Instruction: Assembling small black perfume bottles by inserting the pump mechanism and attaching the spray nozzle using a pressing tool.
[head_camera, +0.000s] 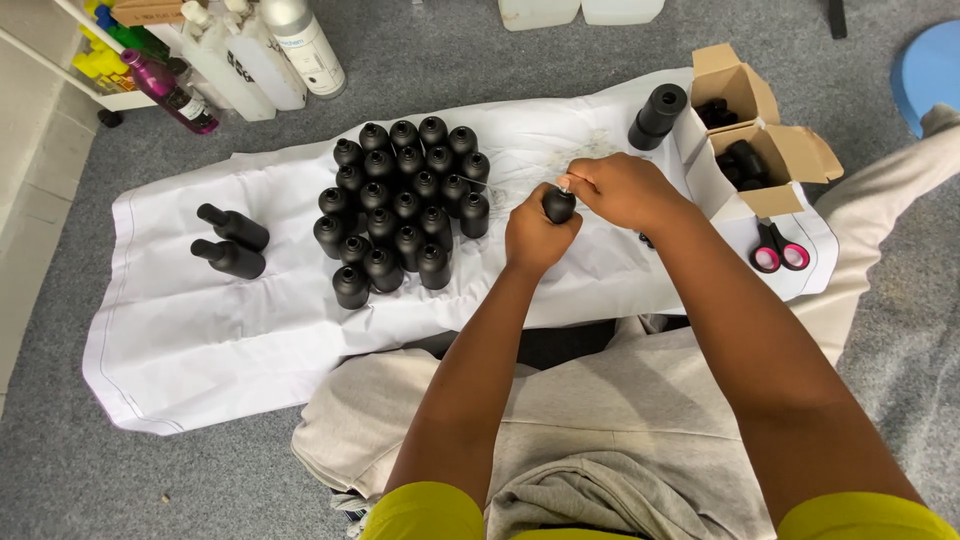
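My left hand (537, 238) is wrapped around a small matte black bottle (558, 205), held upright over the white sheet (200, 330). My right hand (622, 188) is at the bottle's top, fingers pinched on a small pale piece at its neck. Just left of my hands stands a tight cluster of several upright black bottles (403, 205). Two more black bottles (232, 243) lie on their sides at the sheet's left.
A stack of black caps (658, 116) lies by two open cardboard boxes (760, 130) holding black parts. Pink-handled scissors (778, 250) rest at the right. White and purple containers (250, 55) stand at the top left on grey carpet. My legs sit under the sheet's near edge.
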